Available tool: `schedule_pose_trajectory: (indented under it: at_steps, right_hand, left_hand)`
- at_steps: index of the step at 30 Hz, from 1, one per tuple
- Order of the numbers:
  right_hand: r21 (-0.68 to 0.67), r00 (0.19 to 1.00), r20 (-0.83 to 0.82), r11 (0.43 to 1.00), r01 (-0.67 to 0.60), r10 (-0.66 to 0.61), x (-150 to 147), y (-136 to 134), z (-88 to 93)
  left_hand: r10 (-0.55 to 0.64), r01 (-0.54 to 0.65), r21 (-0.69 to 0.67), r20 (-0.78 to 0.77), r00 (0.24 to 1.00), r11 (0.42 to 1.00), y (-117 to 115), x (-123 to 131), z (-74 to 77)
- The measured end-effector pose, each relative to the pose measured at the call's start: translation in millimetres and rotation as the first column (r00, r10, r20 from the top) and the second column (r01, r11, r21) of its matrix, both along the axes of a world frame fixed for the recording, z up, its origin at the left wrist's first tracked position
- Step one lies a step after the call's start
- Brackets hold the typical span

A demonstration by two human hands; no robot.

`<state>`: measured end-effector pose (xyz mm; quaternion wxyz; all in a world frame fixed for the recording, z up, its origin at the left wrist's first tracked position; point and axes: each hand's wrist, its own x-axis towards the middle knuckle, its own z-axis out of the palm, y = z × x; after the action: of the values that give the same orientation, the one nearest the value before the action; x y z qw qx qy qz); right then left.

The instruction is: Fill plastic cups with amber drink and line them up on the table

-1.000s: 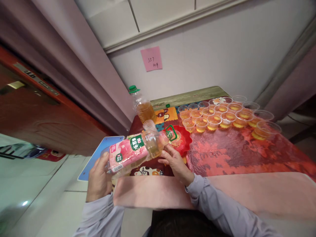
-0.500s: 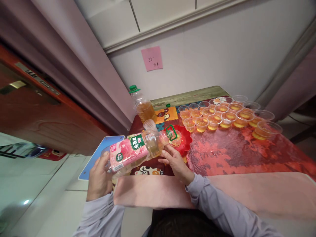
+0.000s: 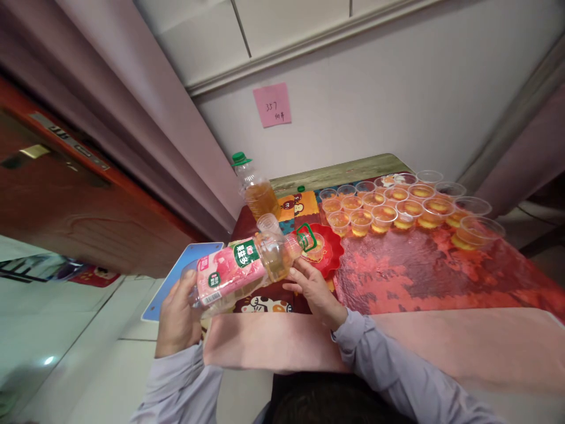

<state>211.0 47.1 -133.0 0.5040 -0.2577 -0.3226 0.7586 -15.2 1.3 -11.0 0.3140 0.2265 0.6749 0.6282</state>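
Observation:
A large clear juice bottle (image 3: 229,268) with a pink label lies tilted almost flat in the air, its neck pointing right. My left hand (image 3: 179,315) is closed around its base end. At the neck, my right hand (image 3: 320,294) holds the bottle from below with bent fingers. Amber liquid sits in the bottle's shoulder. A green ring handle (image 3: 306,237) is on the neck, over a red scalloped plate (image 3: 334,259). A clear plastic cup (image 3: 318,250) stands on that plate, partly hidden by the bottle's mouth.
Rows of clear cups (image 3: 384,215), many with amber liquid, stand on the right of the table. Behind my bottle are a second green-capped bottle (image 3: 260,197), some upside-down or stacked cups (image 3: 268,224) and a loose green cap (image 3: 301,189). A blue board (image 3: 170,282) lies left.
Almost nothing has moved. Both hands keep the bottle in nearly the same tilt over the red plate, and the view has shifted very slightly.

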Motion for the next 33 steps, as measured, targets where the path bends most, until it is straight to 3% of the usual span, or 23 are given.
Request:
schedule_pose_trajectory:
  at_steps: [33]
  right_hand:
    - [-0.012, 1.0, -0.014, 1.0, 0.012, -0.012, -0.8, 1.7, -2.4]
  left_hand:
    - [-0.007, 0.007, -0.005, 0.009, 1.0, 1.0, -0.7, -4.7, -3.8]
